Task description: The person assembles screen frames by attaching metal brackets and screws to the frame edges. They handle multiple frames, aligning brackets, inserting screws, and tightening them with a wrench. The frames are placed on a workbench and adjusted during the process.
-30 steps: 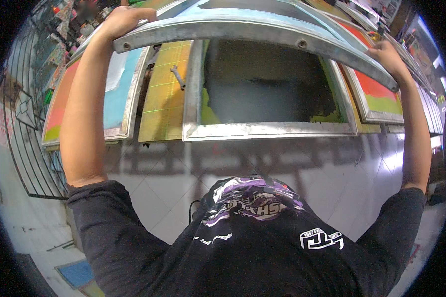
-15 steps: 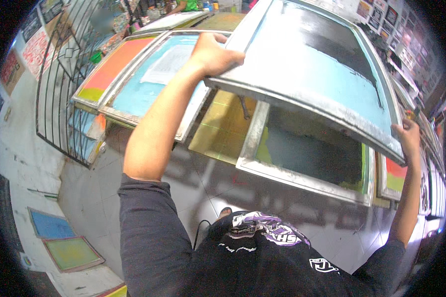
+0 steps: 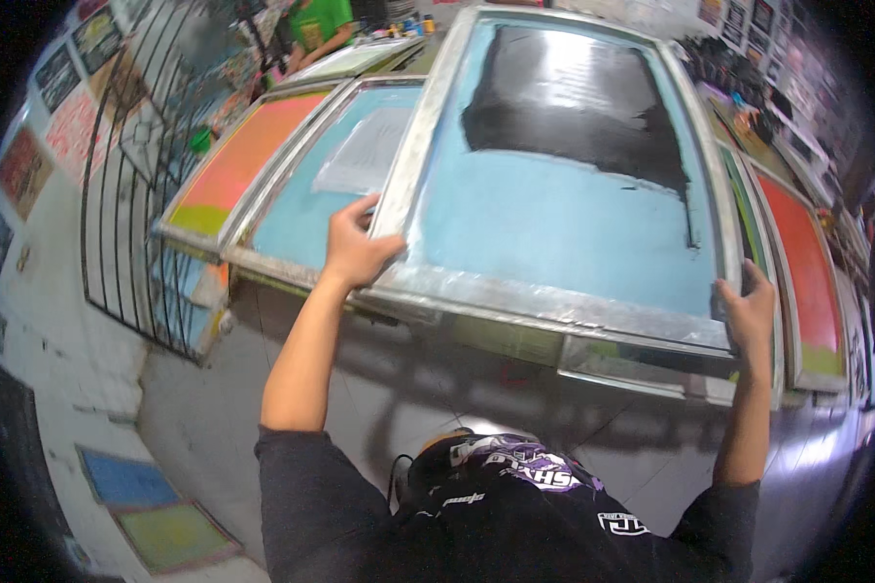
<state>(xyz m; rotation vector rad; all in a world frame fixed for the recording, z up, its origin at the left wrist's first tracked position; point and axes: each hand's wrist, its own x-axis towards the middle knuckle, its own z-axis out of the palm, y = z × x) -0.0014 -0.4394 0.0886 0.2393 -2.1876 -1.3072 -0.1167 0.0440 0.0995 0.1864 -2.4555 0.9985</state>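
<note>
A large screen printing frame (image 3: 554, 228) with light blue mesh and a pale metal rim is held level in front of me. Black ink (image 3: 578, 107) covers the far part of its mesh. My left hand (image 3: 358, 245) is closed around the left rim near the front corner. My right hand (image 3: 749, 301) grips the right rim near the other front corner. Beneath its front edge another frame (image 3: 651, 381) shows partly; the rest of it is hidden.
To the left lie a blue-mesh frame (image 3: 292, 219) with a pale patch and an orange-mesh frame (image 3: 248, 151). A red-mesh frame (image 3: 797, 277) lies right. A black metal grille (image 3: 126, 214) stands at the left wall. A person in a green shirt (image 3: 319, 24) is at the far side.
The held frame has come down from a raised tilt to nearly level, covering most of the frame below. Both hands have lowered with it, still gripping its sides.
</note>
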